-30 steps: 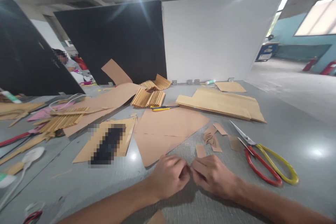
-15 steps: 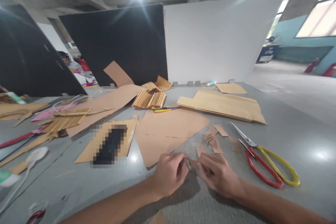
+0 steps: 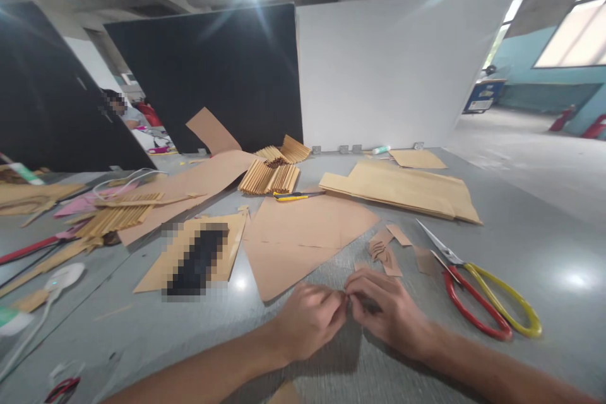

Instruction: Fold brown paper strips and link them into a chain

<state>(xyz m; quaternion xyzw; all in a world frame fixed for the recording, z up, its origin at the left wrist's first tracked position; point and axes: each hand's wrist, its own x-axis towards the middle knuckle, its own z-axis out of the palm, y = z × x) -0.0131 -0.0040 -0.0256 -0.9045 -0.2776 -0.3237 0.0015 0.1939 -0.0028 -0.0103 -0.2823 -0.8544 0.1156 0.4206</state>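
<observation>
Grey table point(image 3: 511, 233) holds a big brown sheet point(image 3: 303, 227). The left hand point(image 3: 313, 320) and right hand point(image 3: 389, 306) meet at the fingertips; I can't tell if they pinch anything. Small paper pieces point(image 3: 379, 250), already cut, lie just past the right hand. What's left doesn't show.

Your left hand point(image 3: 312, 322) and right hand point(image 3: 388, 306) sit close together at the fingertips point(image 3: 343, 300), fingers curled inward. Your left forearm point(image 3: 203, 363) and right forearm point(image 3: 487, 360) angle in from opposite sides.
</observation>
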